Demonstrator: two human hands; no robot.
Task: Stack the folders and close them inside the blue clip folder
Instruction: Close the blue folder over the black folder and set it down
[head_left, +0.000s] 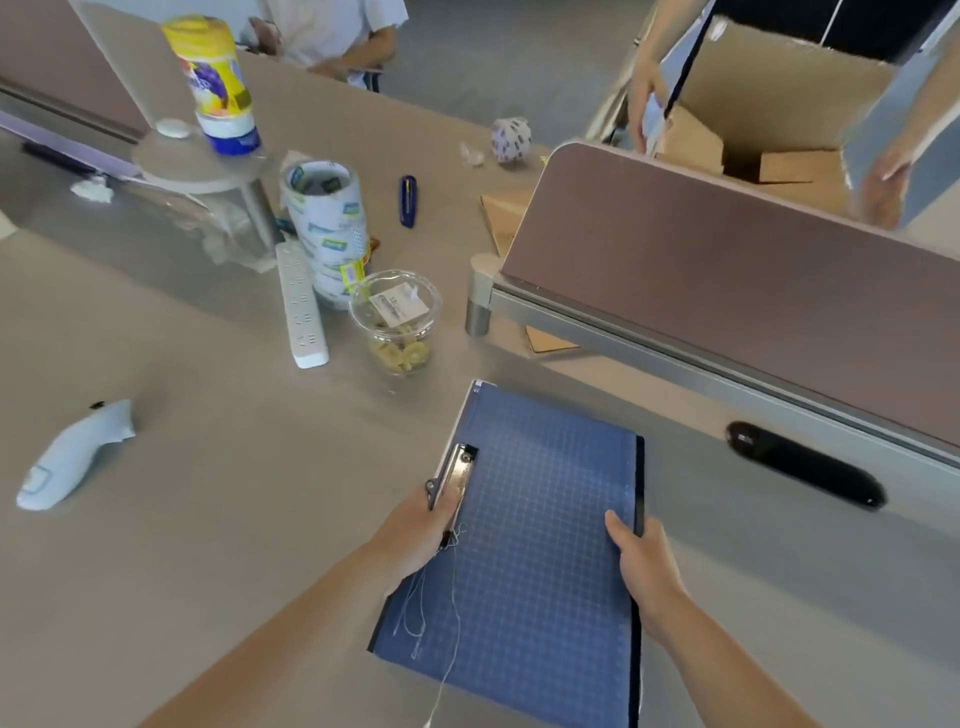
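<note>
The blue clip folder (540, 530), flat on the table (208, 519) with its long axis running away, is gripped by left hand (415, 535) at its metal clip (457, 478) and right hand (644, 561) fingers pinching the opposite edge.

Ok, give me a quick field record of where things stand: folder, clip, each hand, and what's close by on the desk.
folder: blue clip folder, flat on the desk, grid-pattern face up
clip: metal clip on the folder's left edge
left hand: left hand gripping the clip
right hand: right hand holding the folder's right edge, thumb on top
loose bits: white threads trailing over the folder's left side
nearby: clear lidded cup beyond the folder; black case to its right
</note>
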